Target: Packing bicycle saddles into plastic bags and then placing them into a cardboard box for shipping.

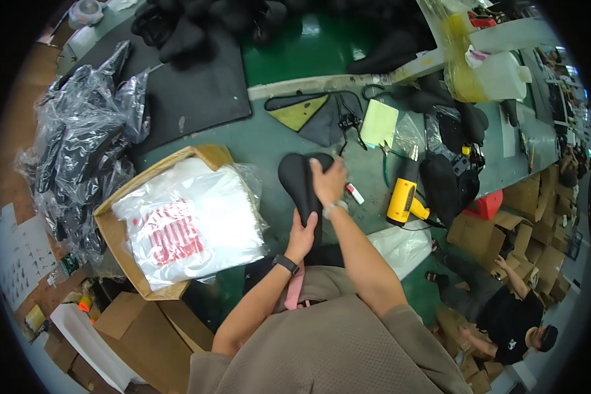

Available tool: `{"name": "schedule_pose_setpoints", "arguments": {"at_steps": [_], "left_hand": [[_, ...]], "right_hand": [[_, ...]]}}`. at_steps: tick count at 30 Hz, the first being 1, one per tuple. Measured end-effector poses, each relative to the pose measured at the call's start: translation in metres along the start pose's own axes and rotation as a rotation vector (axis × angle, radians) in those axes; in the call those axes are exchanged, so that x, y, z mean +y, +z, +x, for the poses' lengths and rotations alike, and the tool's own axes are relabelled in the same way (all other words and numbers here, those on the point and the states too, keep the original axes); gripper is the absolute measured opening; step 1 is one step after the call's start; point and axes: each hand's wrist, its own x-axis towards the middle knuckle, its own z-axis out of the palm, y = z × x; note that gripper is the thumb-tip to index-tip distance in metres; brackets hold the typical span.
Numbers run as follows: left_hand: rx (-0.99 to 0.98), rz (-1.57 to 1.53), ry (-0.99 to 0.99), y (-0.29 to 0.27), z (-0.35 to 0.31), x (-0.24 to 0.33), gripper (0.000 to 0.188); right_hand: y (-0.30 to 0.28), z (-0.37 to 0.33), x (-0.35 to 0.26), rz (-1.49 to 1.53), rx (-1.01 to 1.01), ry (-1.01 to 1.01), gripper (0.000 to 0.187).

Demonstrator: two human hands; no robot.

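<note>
Over the worktop (246, 139), the black saddle (297, 178) runs lengthwise twelve to six o'clock: the left hand (301, 238) grips its narrow six-o'clock end; the right hand (329, 182) touches its two-o'clock edge, grip unclear.

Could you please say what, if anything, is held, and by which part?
A black saddle is held: the left hand grips its narrow nose, while the right hand touches the wide part's right side; whether it grips is unclear.
</note>
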Motion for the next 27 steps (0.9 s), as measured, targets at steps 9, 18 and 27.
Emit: {"name": "schedule_pose_setpoints", "arguments": {"at_steps": [9,18,27], "left_hand": [[0.084,0.483,0.069,-0.101,-0.052,0.128,0.038],[0.238,0.92,0.385,-0.209,0.001,0.097,0.037],[0.26,0.869,0.302,-0.203,0.007,0.102,0.032]], "right_hand": [[-0.039,-0.12,0.079,0.923,-0.846,0.416,0.041],[-0.044,-0.111,0.049,0.945,-0.68,0.307,0.036],[-0.08,-0.164,0.008,0.888,-0.603,0.182,0.047]]}}
